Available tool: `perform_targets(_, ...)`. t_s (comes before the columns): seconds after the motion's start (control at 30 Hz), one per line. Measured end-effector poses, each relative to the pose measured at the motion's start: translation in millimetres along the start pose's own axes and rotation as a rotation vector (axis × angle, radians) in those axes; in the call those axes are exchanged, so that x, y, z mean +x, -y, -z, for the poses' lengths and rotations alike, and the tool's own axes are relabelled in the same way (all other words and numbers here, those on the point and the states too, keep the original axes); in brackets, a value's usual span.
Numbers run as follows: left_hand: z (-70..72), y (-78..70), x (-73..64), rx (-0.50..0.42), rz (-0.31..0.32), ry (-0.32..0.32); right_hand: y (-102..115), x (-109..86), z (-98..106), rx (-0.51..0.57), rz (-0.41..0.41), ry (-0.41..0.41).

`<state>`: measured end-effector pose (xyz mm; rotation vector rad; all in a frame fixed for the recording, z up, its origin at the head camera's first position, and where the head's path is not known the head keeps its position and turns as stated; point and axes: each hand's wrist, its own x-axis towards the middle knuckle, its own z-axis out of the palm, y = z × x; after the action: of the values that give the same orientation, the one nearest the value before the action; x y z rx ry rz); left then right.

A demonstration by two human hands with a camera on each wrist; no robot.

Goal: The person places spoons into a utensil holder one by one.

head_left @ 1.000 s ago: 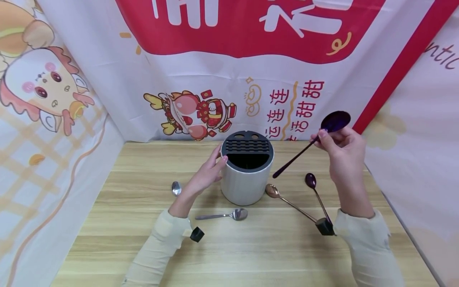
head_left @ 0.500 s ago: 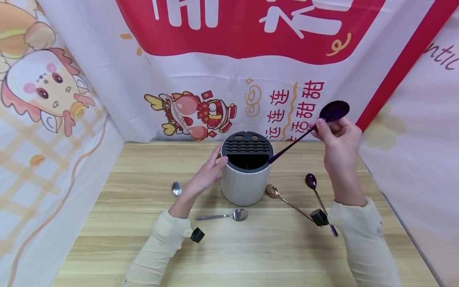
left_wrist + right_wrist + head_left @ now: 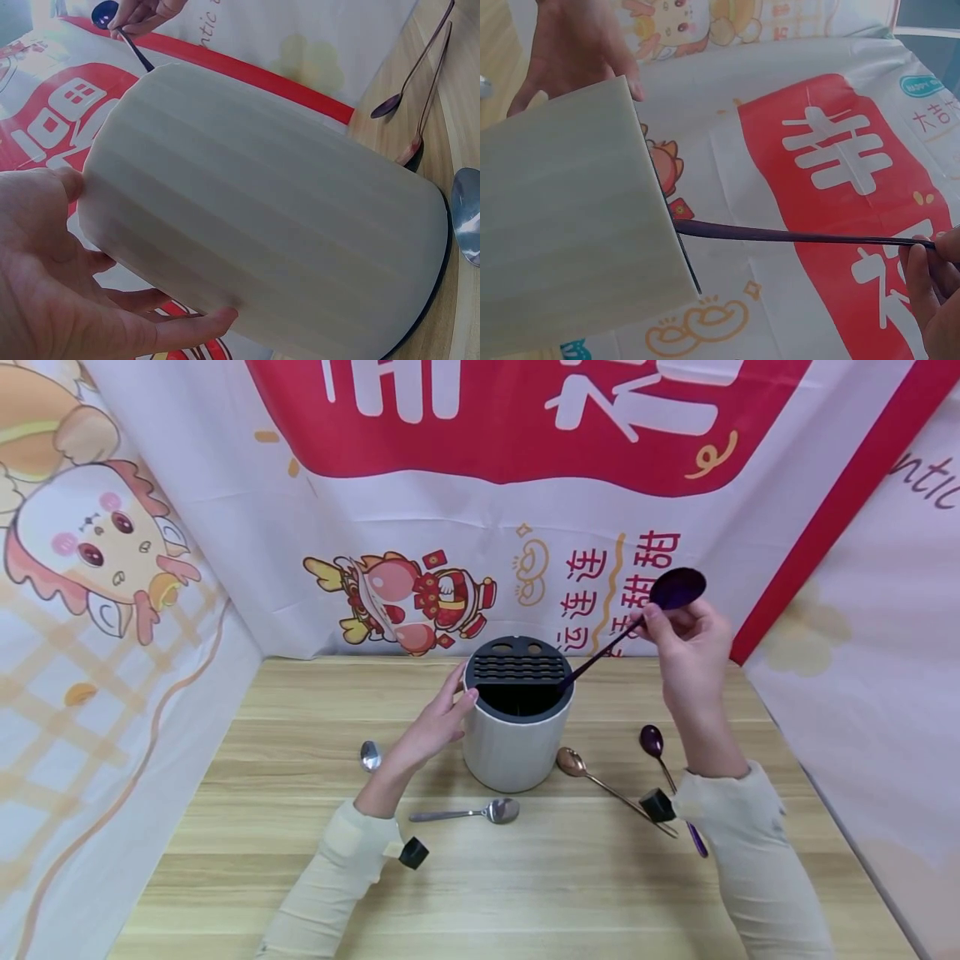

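Held spoon (image 3: 104, 13), handle end hidden behind holder (image 3: 262, 210), left wrist view

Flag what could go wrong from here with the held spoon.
The larger purple spoon slants with its handle end at the rim of the white holder, so it might catch there instead of going in. The right hand pinches it near the bowl, so the handle could swivel. The black block at the wrist overlaps the copper spoon in the head view and might nudge it.
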<state>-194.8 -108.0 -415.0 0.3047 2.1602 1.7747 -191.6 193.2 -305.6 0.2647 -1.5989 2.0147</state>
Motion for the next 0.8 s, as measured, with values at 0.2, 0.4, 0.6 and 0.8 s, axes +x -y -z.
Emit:
perform_targets(0.2, 0.7, 0.2, 1.3, -0.002, 0.010, -0.002, -5.5, 1.7, -6.4, -0.118, 0.008, 0.052)
perform_targets(0.4, 0.3, 1.1, 0.9, -0.002, 0.009, -0.010, -15.1, 1.6, -12.8, -0.238, 0.007, 0.120)
perform_targets(0.6, -0.1, 0.6, 0.3, -0.006, 0.009, -0.002, -29.6, -0.5, -15.6, -0.341, 0.037, 0.190)
perform_targets(0.8, 0.5, 1.3, 0.7, -0.002, 0.006, 0.005, -41.9, -3.3, -19.7, -0.391, 0.067, 0.244)
